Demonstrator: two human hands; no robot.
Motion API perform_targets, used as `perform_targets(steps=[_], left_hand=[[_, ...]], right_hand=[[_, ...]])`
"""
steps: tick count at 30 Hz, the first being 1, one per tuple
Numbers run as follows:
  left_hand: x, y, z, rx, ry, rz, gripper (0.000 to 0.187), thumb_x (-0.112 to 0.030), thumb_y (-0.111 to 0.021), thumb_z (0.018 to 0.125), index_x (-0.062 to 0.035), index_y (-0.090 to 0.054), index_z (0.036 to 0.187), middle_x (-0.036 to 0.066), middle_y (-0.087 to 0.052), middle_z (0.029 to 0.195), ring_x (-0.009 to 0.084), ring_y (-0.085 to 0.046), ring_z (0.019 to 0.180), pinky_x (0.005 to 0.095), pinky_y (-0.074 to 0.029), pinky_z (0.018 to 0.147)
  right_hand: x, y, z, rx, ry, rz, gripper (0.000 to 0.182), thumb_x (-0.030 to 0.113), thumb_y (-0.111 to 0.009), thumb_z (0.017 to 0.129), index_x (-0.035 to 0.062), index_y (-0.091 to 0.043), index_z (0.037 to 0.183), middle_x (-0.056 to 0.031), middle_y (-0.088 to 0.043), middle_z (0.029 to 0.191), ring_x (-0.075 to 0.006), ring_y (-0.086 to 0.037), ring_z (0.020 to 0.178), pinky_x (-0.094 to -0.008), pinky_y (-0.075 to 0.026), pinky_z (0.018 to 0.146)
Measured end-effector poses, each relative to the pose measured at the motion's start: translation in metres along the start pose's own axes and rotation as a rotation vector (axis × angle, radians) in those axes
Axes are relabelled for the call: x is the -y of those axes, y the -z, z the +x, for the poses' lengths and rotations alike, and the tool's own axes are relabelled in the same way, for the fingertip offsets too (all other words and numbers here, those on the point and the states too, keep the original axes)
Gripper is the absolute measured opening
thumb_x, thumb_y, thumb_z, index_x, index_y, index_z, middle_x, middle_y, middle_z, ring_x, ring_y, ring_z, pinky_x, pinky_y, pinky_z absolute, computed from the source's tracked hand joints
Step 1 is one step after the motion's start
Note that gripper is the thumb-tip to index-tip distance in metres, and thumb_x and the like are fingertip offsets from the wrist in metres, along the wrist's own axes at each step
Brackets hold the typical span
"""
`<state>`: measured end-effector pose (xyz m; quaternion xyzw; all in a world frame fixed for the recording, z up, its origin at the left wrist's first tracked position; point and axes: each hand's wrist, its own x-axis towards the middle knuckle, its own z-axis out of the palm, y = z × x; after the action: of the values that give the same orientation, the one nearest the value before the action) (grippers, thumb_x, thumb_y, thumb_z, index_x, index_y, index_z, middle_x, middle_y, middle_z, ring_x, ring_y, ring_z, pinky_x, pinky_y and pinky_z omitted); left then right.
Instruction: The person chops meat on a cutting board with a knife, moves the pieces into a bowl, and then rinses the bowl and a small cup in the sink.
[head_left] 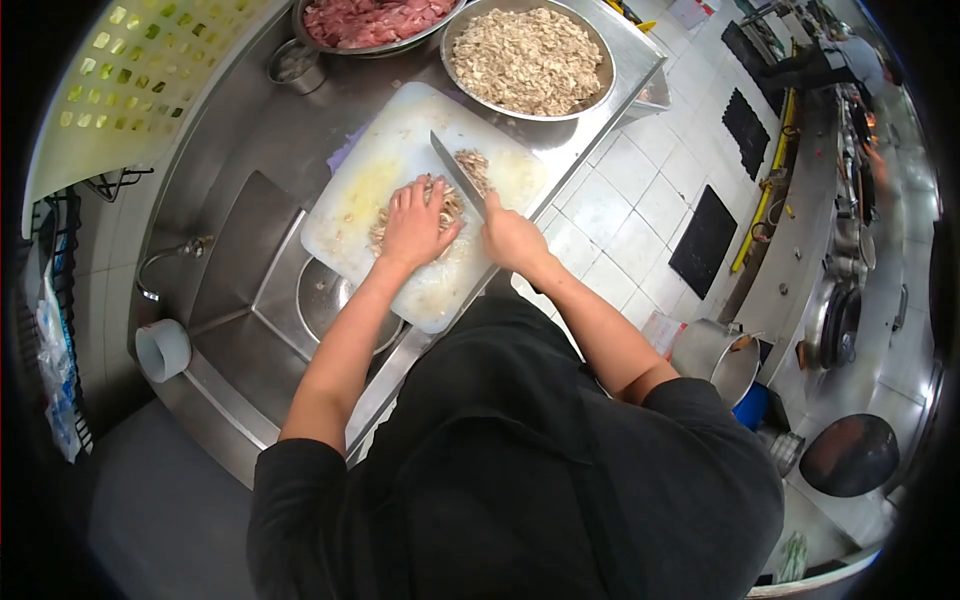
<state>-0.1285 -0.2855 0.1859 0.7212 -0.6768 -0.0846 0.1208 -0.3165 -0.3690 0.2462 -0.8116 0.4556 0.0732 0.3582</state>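
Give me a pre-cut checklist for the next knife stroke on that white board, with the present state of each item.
1. Left hand pressing flat on the pile of pale shredded food: ok.
2. Left fingertips clear of the steel knife blade: cannot tell; they lie close beside it.
3. Right hand closed round the knife handle: ok.
4. White rectangular plastic cutting board fully supported: not ok; its near corner hangs over the steel sink basin.
5. Free room on the board for cut pieces: ok; a small chopped heap lies past the blade.
6. Round steel bowl of chopped pale food within reach behind the board: ok.
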Motion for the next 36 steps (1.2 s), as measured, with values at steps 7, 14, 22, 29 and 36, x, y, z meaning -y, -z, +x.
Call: perform_targets(steps=[7,14,22,29,36], left_hand=[[0.019,0.006,0.016,-0.166,-0.178,-0.291,0.035,-0.03,-0.071,0.095,-0.0101,-0.069,0.123,0.01,-0.062,0.133,0.0305,-0.055,0.128,0.0515,-0.035,0.113],[0.018,-0.005,0.014,-0.202,-0.183,-0.359,0.017,-0.018,-0.072,0.092,-0.0084,-0.075,0.105,0.005,-0.07,0.115,0.0274,-0.061,0.117,0.0452,-0.046,0.103],[0.017,-0.009,0.01,-0.272,-0.19,-0.405,0.015,-0.014,-0.073,0.088,-0.0068,-0.076,0.1,0.007,-0.072,0.112,0.0281,-0.064,0.111,0.0422,-0.052,0.095],[0.015,-0.008,0.009,-0.255,-0.175,-0.44,0.015,-0.01,-0.074,0.086,-0.0055,-0.074,0.1,0.01,-0.071,0.11,0.0319,-0.064,0.108,0.0431,-0.052,0.096],[0.012,0.007,0.012,-0.136,-0.085,-0.423,0.018,-0.018,-0.073,0.089,-0.0075,-0.075,0.103,0.008,-0.071,0.116,0.0279,-0.06,0.118,0.0469,-0.043,0.106]], right_hand=[[0.012,0.002,-0.008,-0.03,0.001,0.0,0.028,0.008,-0.051,0.094,-0.0046,-0.044,0.119,-0.035,-0.071,0.091,-0.0535,-0.07,0.088,-0.0627,-0.053,0.082],[0.031,0.017,-0.028,0.048,-0.014,-0.096,0.028,0.005,-0.048,0.094,-0.0054,-0.045,0.12,-0.0338,-0.072,0.093,-0.0521,-0.071,0.09,-0.0605,-0.054,0.081],[0.005,-0.018,0.031,-0.047,0.163,-0.057,0.027,0.002,-0.044,0.098,-0.007,-0.046,0.123,-0.0346,-0.072,0.097,-0.0518,-0.071,0.093,-0.0578,-0.055,0.084],[0.012,-0.015,0.008,0.041,0.071,-0.057,0.025,0.006,-0.049,0.095,-0.006,-0.046,0.117,-0.0386,-0.068,0.093,-0.0551,-0.068,0.092,-0.0611,-0.052,0.082],[0.017,0.032,0.042,-0.078,0.237,0.01,0.026,0.009,-0.056,0.096,-0.0083,-0.049,0.114,-0.0396,-0.068,0.092,-0.0551,-0.068,0.09,-0.0609,-0.053,0.081]])
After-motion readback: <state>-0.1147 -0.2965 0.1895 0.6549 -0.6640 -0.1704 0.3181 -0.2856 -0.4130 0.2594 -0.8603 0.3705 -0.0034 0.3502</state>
